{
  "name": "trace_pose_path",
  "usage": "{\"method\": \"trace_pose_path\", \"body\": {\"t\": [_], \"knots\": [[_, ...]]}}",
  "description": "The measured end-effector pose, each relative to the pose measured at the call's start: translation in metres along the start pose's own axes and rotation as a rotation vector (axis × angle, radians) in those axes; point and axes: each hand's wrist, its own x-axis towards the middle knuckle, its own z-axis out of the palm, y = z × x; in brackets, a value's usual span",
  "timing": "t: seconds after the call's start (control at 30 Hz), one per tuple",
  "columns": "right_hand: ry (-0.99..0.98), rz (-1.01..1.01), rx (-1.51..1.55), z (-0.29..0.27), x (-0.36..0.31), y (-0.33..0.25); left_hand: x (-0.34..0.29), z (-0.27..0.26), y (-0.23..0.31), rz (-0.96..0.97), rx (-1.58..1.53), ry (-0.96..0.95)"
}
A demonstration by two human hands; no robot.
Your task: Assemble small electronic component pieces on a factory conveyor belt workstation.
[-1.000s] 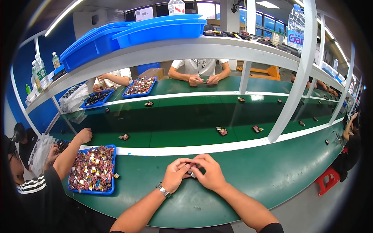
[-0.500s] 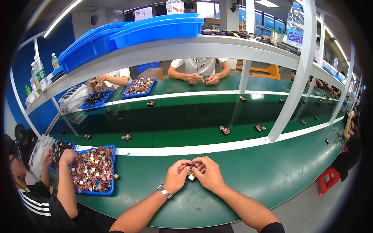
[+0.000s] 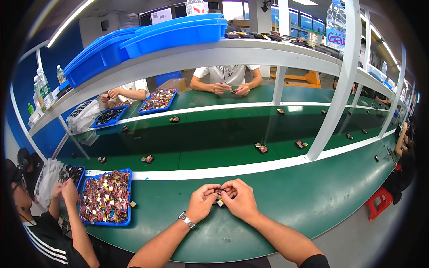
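Observation:
My left hand (image 3: 201, 204), with a metal-band watch (image 3: 187, 219) on its wrist, meets my right hand (image 3: 240, 202) above the green worktop. Fingertips and thumbs of both hands are closed on a small dark electronic part (image 3: 219, 190). Below its dark edge, between the thumbs, a white and yellow piece (image 3: 220, 203) shows. The fingers cover most of the part, so its full shape is hidden. To the left of my hands stands a blue tray (image 3: 130, 196) heaped with small reddish wired parts carrying white and yellow pieces.
Several similar parts, one a wired cluster (image 3: 261, 148), lie on the green conveyor belt (image 3: 201, 154) beyond a white rail (image 3: 214, 173). A co-worker's hands (image 3: 65, 191) are at the left, by a tray of black parts (image 3: 73, 174). A white post (image 3: 335, 89) and shelf (image 3: 250, 52) stand ahead.
The co-worker at the left has drawn a hand back from the trays and brought both hands together. Parts on the belt have shifted slightly right. My hands stay together, with more of the dark part showing.

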Motion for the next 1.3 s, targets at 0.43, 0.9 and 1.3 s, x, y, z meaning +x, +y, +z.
{"method": "trace_pose_path", "body": {"t": [0.43,0.9,1.3], "knots": [[-0.045,-0.126,-0.057,-0.002,-0.003,0.000,-0.003,0.005,0.001,0.062,0.226,0.083],[0.332,0.253,-0.084,-0.059,0.113,0.093,0.006,-0.005,-0.003,0.121,0.280,-0.002],[0.559,-0.068,-0.829,-0.140,0.116,0.128,0.008,-0.010,-0.002,0.116,0.261,-0.008]]}}
